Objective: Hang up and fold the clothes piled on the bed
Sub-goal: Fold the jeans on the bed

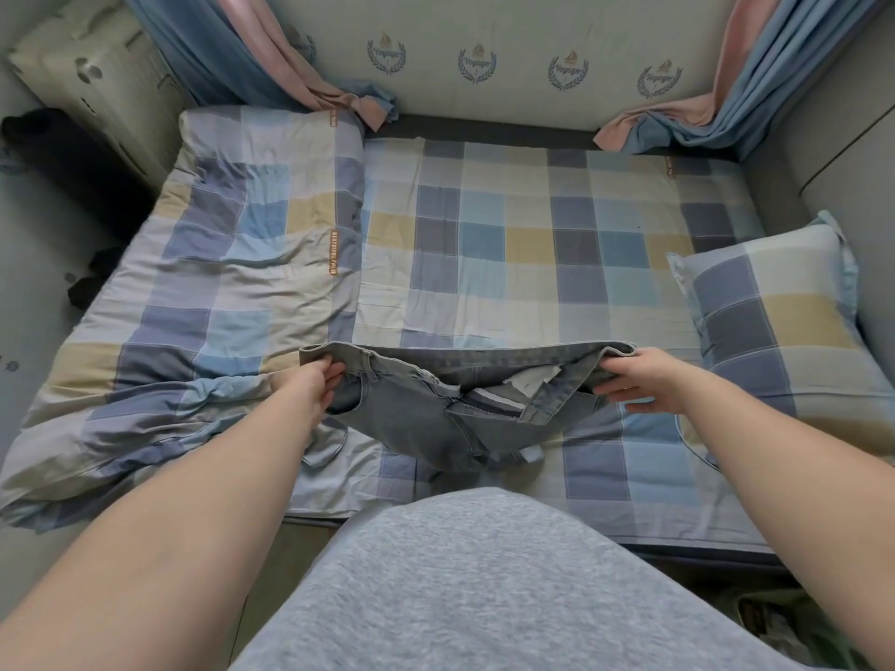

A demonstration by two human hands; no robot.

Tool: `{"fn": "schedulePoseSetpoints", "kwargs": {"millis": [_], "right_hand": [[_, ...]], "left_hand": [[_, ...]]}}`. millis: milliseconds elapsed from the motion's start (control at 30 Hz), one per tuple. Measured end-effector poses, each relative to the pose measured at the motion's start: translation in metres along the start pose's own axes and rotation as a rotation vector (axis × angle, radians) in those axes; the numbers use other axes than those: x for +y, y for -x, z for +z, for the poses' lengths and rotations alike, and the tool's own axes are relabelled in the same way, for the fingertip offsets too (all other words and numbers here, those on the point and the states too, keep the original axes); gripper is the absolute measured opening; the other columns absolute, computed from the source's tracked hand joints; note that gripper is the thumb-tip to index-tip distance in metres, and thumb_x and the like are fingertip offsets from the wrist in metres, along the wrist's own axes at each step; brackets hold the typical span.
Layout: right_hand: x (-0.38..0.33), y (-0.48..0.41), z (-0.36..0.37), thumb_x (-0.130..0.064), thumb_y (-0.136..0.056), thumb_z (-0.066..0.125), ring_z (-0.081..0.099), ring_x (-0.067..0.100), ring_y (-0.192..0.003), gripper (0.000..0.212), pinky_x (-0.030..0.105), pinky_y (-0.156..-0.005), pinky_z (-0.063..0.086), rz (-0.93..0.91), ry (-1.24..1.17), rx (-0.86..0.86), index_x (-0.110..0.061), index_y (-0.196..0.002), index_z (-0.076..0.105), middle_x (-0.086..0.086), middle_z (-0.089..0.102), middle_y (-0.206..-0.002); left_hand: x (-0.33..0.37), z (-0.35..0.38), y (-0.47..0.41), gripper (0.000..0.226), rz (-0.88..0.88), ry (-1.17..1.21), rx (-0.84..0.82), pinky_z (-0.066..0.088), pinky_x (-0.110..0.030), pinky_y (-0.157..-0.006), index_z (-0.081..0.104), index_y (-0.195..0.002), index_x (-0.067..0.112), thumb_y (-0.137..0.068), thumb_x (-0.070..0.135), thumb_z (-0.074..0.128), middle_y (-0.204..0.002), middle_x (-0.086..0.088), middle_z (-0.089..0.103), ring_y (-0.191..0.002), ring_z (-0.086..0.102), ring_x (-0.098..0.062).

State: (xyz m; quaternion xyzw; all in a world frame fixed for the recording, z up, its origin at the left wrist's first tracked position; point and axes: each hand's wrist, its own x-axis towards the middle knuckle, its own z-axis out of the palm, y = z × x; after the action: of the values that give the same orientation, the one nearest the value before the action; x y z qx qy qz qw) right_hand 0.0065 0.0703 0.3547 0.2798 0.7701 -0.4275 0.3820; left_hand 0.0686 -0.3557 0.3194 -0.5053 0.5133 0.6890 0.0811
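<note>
I had the grey-blue jeans by the waistband, one hand at each end. My left hand pinched the 9 o'clock end, thumb on top and fingers curled into the denim beside the pocket opening. My right hand held the 3 o'clock end the same way, thumb over the band and fingers tucked beneath it. Neither hand was free.

From where I stood, the jeans hung straight ahead at 12 o'clock, over the near part of the checked bed sheet. They sat between the folded duvet at 10 o'clock and the pillow at 2 o'clock. The waistband was stretched almost taut and ran from 9 to 3. The open fly and zip faced me in the middle. The seat and legs sagged back toward 6 o'clock, to my grey top. I could not tell how far the legs reached, because the cloth bunched low and my body hid the rest.

The band's long axis lay crosswise to me and the legs ran toward me, with both hands equally near. I judged the fold would turn on bringing one end of the band across to meet the other, leg on leg. The flat sheet at 12 o'clock looked like the place to lay them.
</note>
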Motion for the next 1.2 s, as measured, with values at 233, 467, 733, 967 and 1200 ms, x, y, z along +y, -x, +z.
{"fn": "schedulePoseSetpoints", "kwargs": {"millis": [233,467,733,967,1200], "right_hand": [[-0.012,-0.01,0.001,-0.039,-0.079,0.083,0.067,0.029,-0.091,0.034,0.043,-0.086,0.056,-0.247,0.03,0.404,-0.01,-0.094,0.074,0.007,0.073,-0.091],[-0.098,0.021,-0.021,-0.033,-0.077,0.081,0.047,0.021,-0.069,0.037,0.033,-0.06,0.035,-0.499,-0.134,0.596,0.001,-0.082,0.067,0.007,0.055,-0.071],[-0.262,0.132,-0.082,-0.03,-0.082,0.079,0.043,0.024,-0.062,0.042,0.036,-0.062,0.035,-0.892,-0.155,0.796,-0.013,-0.056,0.05,0.003,0.047,-0.055],[-0.371,0.25,-0.123,-0.021,-0.084,0.074,0.055,0.022,-0.061,0.022,0.027,-0.056,0.046,-1.05,-0.272,0.936,0.0,-0.088,0.069,0.008,0.064,-0.072],[-0.434,0.367,-0.18,-0.011,-0.083,0.067,0.05,0.02,-0.057,0.014,0.024,-0.047,0.035,-1.168,-0.413,1.027,-0.01,-0.073,0.056,0.001,0.052,-0.061]], "left_hand": [[0.008,0.004,-0.011,0.024,0.325,-0.555,0.405,0.047,-0.038,-0.098,0.073,-0.109,0.018,-0.094,0.035,0.065,-0.114,-0.014,0.069,-0.107,0.06,-0.035],[0.092,0.038,0.008,0.011,0.623,-0.512,0.407,0.042,-0.039,-0.09,0.055,-0.089,0.022,-0.096,0.03,0.055,-0.113,-0.009,0.064,-0.109,0.057,-0.038],[0.264,0.092,0.1,0.012,1.135,-0.248,0.337,0.042,-0.032,-0.079,0.059,-0.098,0.013,-0.1,0.024,0.054,-0.103,-0.008,0.07,-0.097,0.062,-0.032],[0.372,0.122,0.21,0.005,1.423,-0.141,0.283,0.035,-0.029,-0.08,0.053,-0.103,0.017,-0.103,0.021,0.049,-0.096,0.006,0.053,-0.09,0.049,-0.018],[0.466,0.125,0.32,0.011,1.636,-0.049,0.261,0.034,-0.031,-0.075,0.05,-0.091,0.015,-0.102,0.018,0.048,-0.078,0.008,0.048,-0.085,0.05,-0.021]]}}
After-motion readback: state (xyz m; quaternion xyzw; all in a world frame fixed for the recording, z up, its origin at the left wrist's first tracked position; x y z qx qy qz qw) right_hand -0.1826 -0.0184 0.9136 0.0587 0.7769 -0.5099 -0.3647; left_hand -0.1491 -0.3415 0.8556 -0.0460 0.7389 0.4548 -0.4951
